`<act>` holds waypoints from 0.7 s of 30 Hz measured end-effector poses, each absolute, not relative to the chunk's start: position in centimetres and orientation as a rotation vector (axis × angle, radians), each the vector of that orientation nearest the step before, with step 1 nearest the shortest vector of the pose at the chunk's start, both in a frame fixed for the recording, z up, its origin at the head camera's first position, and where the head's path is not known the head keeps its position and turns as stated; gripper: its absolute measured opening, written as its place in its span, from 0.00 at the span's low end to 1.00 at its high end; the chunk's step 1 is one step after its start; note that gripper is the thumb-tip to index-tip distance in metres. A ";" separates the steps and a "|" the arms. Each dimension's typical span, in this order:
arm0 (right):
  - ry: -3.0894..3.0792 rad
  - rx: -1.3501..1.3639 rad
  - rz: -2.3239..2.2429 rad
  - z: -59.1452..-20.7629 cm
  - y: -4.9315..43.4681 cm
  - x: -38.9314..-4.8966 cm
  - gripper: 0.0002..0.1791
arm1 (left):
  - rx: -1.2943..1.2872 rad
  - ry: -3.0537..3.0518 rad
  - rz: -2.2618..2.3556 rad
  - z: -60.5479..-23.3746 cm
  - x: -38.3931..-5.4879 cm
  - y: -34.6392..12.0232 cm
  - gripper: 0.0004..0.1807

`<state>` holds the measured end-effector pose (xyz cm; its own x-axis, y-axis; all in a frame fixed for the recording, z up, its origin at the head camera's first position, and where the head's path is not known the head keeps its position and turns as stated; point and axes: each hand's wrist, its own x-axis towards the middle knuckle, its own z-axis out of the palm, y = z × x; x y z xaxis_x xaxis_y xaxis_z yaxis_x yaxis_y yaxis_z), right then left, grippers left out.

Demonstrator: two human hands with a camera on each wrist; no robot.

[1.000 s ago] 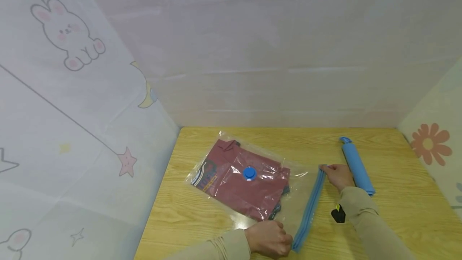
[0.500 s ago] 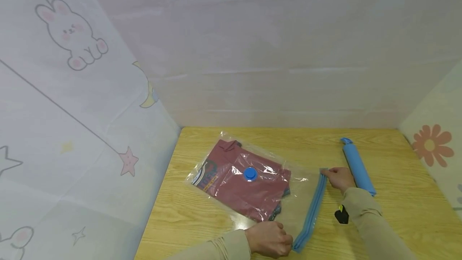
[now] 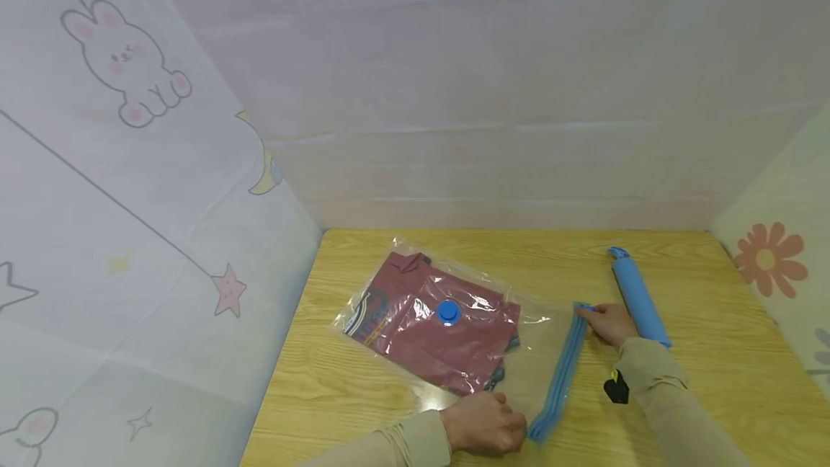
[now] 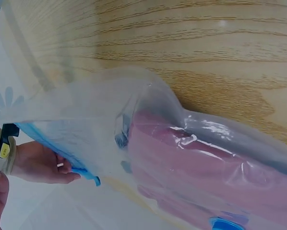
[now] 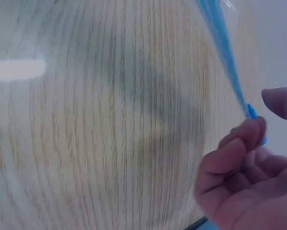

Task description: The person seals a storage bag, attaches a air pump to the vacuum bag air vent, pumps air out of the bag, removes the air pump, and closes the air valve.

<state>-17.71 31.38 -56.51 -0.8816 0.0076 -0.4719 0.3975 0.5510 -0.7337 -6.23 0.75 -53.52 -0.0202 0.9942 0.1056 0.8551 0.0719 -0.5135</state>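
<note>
A clear vacuum storage bag (image 3: 541,330) lies on the wooden table, with a folded dark red garment (image 3: 447,359) inside and a round blue valve (image 3: 449,311) on top. Its blue zip strip (image 3: 560,388) runs along the open-looking right end. My left hand (image 3: 486,424) grips the bag near the strip's front end, its fingers curled. At the far end, my right hand (image 3: 609,323) holds a small bright blue slider (image 5: 250,111) on the strip. In the right wrist view its fingers (image 5: 249,134) curl against the slider, with the thumb tip standing off from it.
A blue hand pump (image 3: 638,301) lies just right of the right hand. A black tag with a yellow mark (image 3: 616,386) shows at the right wrist. Printed wall sheets (image 3: 421,186) enclose the table (image 3: 337,395) at the back and sides.
The right hand has shifted slightly toward me and to the right at the strip's far end, where the bright blue slider now shows. The left hand has stayed nearly in place.
</note>
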 end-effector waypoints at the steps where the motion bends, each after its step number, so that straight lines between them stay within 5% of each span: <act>1: 2.349 0.332 -1.276 -56.5 31.5 -17.5 0.24 | -1.795 -1.936 0.394 -53.6 -6.3 0.8 0.10; 14: 1.942 0.212 -1.305 -57.5 29.1 -16.4 0.28 | -1.510 -2.131 0.130 -54.3 -8.5 2.4 0.08; 21: 1.899 0.071 -1.348 -56.3 28.3 -16.4 0.20 | -1.478 -2.169 0.120 -54.9 -8.7 2.7 0.08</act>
